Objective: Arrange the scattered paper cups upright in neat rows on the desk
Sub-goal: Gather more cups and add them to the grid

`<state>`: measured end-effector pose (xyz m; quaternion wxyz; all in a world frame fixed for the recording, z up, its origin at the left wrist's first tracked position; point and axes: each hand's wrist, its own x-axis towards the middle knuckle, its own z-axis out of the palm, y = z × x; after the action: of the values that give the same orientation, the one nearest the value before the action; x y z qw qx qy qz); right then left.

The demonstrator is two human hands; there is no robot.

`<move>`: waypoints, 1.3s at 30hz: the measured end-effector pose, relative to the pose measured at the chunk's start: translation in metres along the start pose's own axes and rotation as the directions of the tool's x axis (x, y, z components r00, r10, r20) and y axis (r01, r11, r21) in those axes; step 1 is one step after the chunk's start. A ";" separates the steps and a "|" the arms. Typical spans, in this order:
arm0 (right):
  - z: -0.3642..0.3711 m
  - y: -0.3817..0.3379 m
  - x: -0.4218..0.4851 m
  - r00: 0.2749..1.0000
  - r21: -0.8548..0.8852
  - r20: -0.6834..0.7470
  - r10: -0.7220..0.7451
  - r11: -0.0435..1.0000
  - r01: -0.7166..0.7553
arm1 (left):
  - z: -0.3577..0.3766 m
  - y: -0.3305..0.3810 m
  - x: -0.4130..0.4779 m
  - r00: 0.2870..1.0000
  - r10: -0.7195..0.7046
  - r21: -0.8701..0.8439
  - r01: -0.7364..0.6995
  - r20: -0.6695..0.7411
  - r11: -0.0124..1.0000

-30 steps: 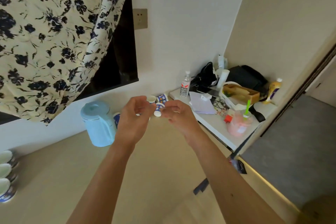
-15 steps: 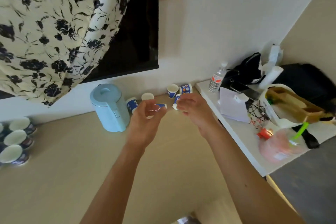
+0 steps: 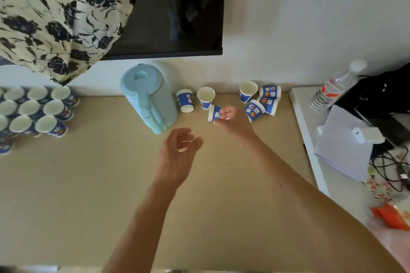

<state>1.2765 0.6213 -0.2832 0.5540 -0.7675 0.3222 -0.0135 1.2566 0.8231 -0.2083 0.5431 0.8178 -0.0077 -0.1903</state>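
the right hand point(image 3: 233, 121) pinches a small blue-and-white paper cup point(image 3: 214, 113) between thumb and fingertips, tipped on its side just above the table point(image 3: 88, 184). the left hand point(image 3: 177, 153) hovers nearer the body, fingers loosely curled, holding nothing. the hands are apart. behind the held cup, two cups point(image 3: 205, 99) stand by the wall near a pale blue kettle point(image 3: 148, 97). to the right sits one upright cup point(image 3: 248, 91) touching a cluster of toppled cups point(image 3: 264, 102). at the far left edge, many upright cups point(image 3: 33, 111) stand in rows.
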 end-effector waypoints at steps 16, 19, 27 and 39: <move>0.051 0.058 0.102 0.965 -0.763 0.115 -0.235 0.601 0.237 | 0.003 -0.020 -0.006 0.986 -0.105 0.041 0.111 -0.129 0.993; 0.056 0.072 0.095 0.955 -0.772 0.132 -0.265 0.578 0.267 | 0.005 -0.025 -0.009 0.982 -0.120 0.041 0.127 -0.144 0.991; 0.035 0.073 0.044 0.989 -0.061 0.114 -0.095 0.993 0.103 | 0.034 -0.036 -0.010 0.975 -0.198 -0.003 0.199 -0.101 0.980; -0.003 0.035 -0.052 0.913 0.374 0.134 -0.385 0.873 0.314 | 0.070 -0.014 0.008 0.991 -0.015 -0.091 0.003 -0.132 0.996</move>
<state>1.2171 0.6391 -0.2940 0.6978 -0.7016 0.1116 -0.0913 1.2387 0.7648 -0.2470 0.5780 0.8032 0.0406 -0.1381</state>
